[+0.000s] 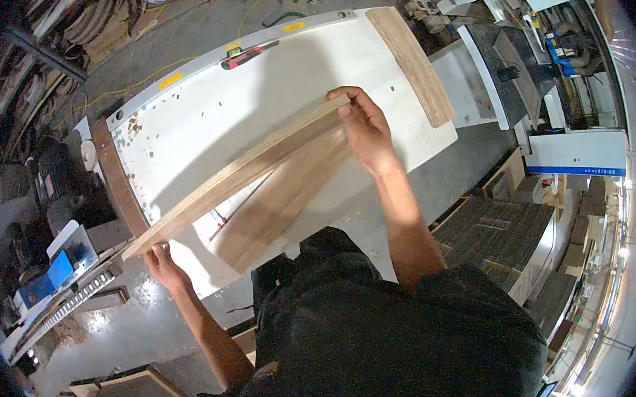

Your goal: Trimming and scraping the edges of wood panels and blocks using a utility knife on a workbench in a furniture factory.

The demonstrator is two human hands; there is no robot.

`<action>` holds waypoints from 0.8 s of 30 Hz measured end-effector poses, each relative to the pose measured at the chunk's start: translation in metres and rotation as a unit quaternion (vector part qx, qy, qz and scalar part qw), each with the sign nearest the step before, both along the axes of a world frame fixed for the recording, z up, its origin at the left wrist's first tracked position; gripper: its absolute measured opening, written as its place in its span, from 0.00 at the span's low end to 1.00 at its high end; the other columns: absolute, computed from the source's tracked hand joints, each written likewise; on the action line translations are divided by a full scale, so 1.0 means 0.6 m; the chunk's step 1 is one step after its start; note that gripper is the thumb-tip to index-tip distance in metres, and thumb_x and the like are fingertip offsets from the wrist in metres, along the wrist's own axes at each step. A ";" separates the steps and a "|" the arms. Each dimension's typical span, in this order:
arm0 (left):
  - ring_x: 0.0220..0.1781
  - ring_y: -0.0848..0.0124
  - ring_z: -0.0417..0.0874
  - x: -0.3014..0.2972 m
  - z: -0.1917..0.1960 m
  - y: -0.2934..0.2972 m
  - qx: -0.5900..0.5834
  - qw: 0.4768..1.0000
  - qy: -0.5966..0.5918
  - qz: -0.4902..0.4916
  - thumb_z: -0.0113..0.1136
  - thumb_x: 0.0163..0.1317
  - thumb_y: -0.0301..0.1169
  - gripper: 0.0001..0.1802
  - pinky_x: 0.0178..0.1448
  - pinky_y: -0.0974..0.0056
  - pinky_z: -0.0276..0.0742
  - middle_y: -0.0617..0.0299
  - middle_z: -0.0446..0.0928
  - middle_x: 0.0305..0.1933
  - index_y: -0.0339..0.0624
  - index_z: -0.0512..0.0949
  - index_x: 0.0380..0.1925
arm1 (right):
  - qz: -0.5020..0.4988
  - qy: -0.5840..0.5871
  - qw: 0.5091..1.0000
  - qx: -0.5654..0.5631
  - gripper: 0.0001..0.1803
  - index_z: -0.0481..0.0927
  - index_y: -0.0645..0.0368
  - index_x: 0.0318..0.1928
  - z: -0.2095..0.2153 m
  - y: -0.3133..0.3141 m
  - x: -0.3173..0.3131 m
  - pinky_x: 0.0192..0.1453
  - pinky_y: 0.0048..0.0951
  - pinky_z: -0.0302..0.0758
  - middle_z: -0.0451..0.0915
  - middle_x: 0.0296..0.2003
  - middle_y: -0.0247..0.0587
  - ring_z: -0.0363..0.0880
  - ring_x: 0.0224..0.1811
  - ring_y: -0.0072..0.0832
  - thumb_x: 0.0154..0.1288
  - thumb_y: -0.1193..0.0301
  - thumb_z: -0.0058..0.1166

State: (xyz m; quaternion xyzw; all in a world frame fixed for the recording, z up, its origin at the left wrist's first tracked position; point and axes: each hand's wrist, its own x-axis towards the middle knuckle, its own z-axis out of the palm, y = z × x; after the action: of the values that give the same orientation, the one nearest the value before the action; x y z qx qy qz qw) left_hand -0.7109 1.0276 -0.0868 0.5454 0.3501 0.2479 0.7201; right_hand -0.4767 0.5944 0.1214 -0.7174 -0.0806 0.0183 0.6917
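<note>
Between both my hands a long wooden board (244, 171) is held up on edge, slanting from lower left to upper right above a white table (176, 128). My left hand (163, 266) is closed on its near left end, the fingers partly hidden by the board. My right hand (365, 130) pinches the far right end, thumb on the near side and fingers over the top. Beneath it, a second wooden board (281, 209) lies flat on the table, partly covered by the raised one. Another wooden board (412, 65) rests along the table's right end.
A long spirit level (200, 66) lies along the far edge, with a red and black hand tool (241, 57) beside it. A small red-tipped item (219, 225) sits near the flat board. Chips (134, 127) dot the table's left. Stacked panels (499, 232) stand at right.
</note>
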 end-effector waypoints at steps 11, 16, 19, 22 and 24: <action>0.53 0.75 0.79 -0.066 0.079 0.001 0.051 0.999 -0.009 0.003 0.63 0.71 0.23 0.13 0.62 0.65 0.74 0.65 0.82 0.51 0.39 0.80 0.53 | -0.086 -0.043 0.992 -0.085 0.25 0.70 0.58 0.73 -0.047 -0.051 -0.041 0.83 0.40 0.51 0.73 0.69 0.42 0.64 0.75 0.35 0.83 0.61 0.41; 0.39 0.78 0.81 -0.108 0.126 -0.005 0.074 0.993 0.073 -0.052 0.77 0.61 0.33 0.21 0.42 0.68 0.80 0.67 0.83 0.39 0.39 0.81 0.51 | -0.085 0.022 0.992 -0.087 0.31 0.67 0.59 0.76 -0.178 -0.196 0.013 0.77 0.43 0.67 0.72 0.72 0.47 0.72 0.72 0.38 0.76 0.68 0.58; 0.35 0.80 0.80 -0.137 0.212 -0.037 0.039 0.994 0.079 -0.068 0.75 0.63 0.44 0.25 0.37 0.70 0.78 0.68 0.83 0.37 0.39 0.82 0.51 | -0.059 0.072 0.995 -0.046 0.22 0.79 0.58 0.61 -0.082 -0.093 -0.040 0.70 0.40 0.68 0.79 0.57 0.39 0.74 0.62 0.32 0.76 0.58 0.60; 0.34 0.80 0.79 -0.160 0.225 -0.061 0.031 0.996 0.075 -0.034 0.75 0.63 0.47 0.26 0.37 0.70 0.77 0.68 0.83 0.37 0.39 0.82 0.51 | 0.000 0.074 0.997 -0.027 0.20 0.79 0.56 0.52 -0.110 -0.088 -0.020 0.67 0.38 0.66 0.78 0.49 0.35 0.73 0.56 0.31 0.73 0.54 0.62; 0.22 0.81 0.72 -0.163 0.228 -0.084 0.058 0.998 0.015 0.035 0.72 0.66 0.49 0.21 0.25 0.71 0.67 0.72 0.74 0.24 0.41 0.81 0.37 | 0.032 0.070 0.997 -0.028 0.20 0.79 0.56 0.50 -0.107 -0.093 0.000 0.67 0.38 0.66 0.78 0.49 0.35 0.72 0.56 0.32 0.73 0.53 0.63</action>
State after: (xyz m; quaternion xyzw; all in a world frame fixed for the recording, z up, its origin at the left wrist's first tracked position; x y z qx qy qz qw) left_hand -0.8088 0.9773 0.0501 0.5776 0.3644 0.2846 0.6728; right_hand -0.4766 0.5386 0.0572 -0.7303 -0.0546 0.0928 0.6746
